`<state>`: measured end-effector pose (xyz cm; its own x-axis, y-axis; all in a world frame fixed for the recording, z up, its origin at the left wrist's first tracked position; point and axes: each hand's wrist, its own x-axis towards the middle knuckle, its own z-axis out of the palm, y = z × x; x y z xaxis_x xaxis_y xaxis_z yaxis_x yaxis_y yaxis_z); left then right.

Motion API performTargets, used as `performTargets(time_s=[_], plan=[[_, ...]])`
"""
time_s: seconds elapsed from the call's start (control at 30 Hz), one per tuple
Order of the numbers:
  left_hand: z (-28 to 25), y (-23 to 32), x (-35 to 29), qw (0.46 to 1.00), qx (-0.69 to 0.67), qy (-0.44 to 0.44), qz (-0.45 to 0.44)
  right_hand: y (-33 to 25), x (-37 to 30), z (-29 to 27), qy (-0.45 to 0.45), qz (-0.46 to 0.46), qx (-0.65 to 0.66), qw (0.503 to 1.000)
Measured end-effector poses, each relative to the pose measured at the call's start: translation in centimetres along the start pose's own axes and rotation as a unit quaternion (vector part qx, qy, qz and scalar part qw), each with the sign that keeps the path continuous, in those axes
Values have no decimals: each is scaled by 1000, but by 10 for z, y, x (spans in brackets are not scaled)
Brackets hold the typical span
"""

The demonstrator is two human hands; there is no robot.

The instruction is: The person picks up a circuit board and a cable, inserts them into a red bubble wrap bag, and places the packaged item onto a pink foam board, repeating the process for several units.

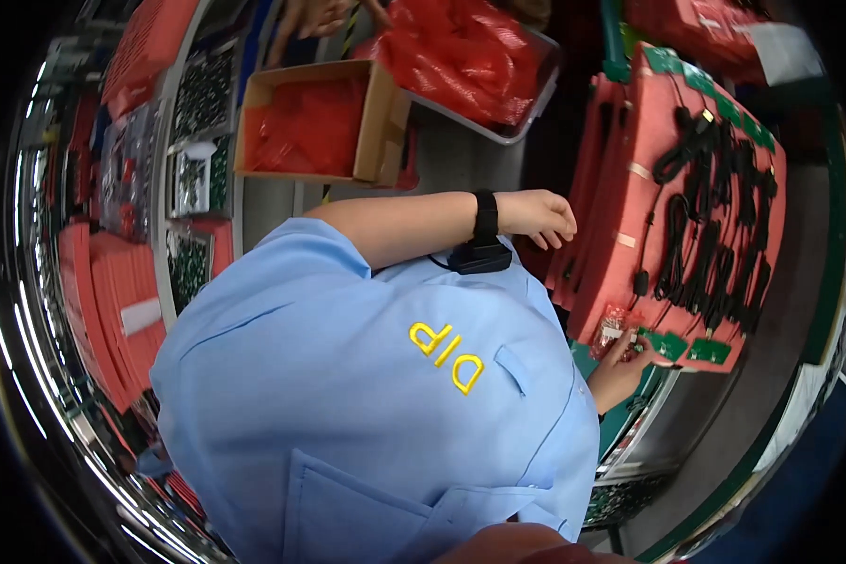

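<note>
My left hand (539,216) hangs beside the edge of a pink foam tray (620,273), with fingers loosely bent, slightly apart and nothing visible in them. A black strap with a dark box (484,240) is on that wrist. At the tray's lower corner my right hand (627,365) has its fingers closed on a small red plastic bag (613,329) with a white label. Green circuit boards (710,351) lie close to that hand. Several bundled black cables (696,155) with plugs are spread across the foam. More green boards (663,60) line the tray's far edge.
Ahead stand a cardboard box (381,122) with red plastic inside and a grey bin (508,137) full of red bags (461,56). Another person's hands (310,17) show at the top. Stacked pink foam trays (122,310) and trays of dark parts (202,89) are at left.
</note>
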<state>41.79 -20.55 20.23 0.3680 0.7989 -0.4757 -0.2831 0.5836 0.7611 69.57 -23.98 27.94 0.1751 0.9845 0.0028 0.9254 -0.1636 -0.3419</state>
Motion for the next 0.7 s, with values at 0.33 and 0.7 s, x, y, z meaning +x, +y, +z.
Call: performTargets(time_s=[0.33,0.7], plan=[[-72,-112,-79,917,159,360,62,12,-11,-39,-8,-120,-134,984],[-85,-156,-123,883,259,389,46,-7,-42,-53,11,-191,-2,981]])
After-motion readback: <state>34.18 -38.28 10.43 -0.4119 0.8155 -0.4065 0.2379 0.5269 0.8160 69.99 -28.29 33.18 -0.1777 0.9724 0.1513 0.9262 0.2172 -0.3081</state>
